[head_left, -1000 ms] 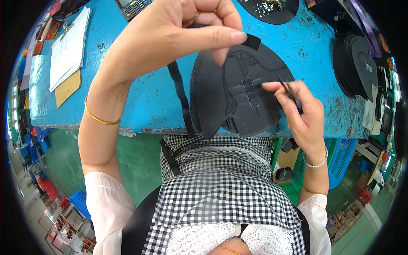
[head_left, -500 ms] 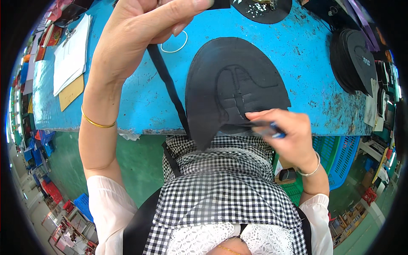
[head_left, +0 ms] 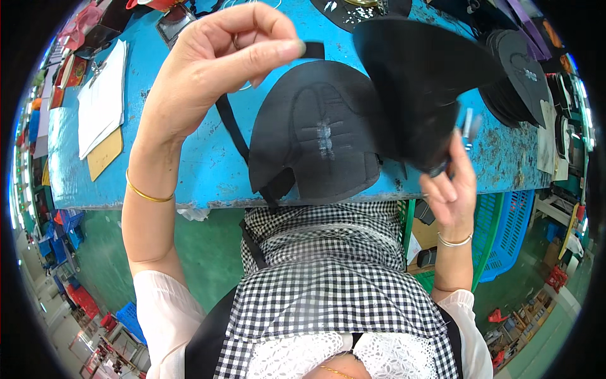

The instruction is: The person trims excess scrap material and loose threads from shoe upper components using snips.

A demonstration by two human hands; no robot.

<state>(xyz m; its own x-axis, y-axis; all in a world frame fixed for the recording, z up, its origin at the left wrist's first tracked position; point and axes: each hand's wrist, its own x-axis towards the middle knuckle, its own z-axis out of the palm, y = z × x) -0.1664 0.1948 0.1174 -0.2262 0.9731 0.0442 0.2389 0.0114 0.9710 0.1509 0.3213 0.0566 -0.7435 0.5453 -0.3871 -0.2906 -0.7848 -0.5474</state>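
My left hand [head_left: 218,69] is raised over the table, thumb and fingers pinched on a black strap [head_left: 314,50]. A length of black strap hangs below this hand toward the table's front edge. My right hand [head_left: 456,189] grips the lower edge of a flexible black panel [head_left: 420,82], which stands lifted and is smeared by motion. Beside those fingers shows a blurred tool with a bluish shiny part [head_left: 468,129]; its kind I cannot make out. On the table lies a rounded black panel [head_left: 271,126] with stitched outlines, slits and whitish marks at its middle.
Clipped papers [head_left: 101,101] lie on the blue table [head_left: 208,170] at left. At right stands a stack of black rounded panels [head_left: 514,79]. A black piece with white bits [head_left: 341,16] is at the far edge. Below right are green and blue crates [head_left: 508,237].
My right hand has moved right and up, lifting the upper black panel off the one beneath, whose whitish marks now show. My left hand keeps its pinch on the strap.
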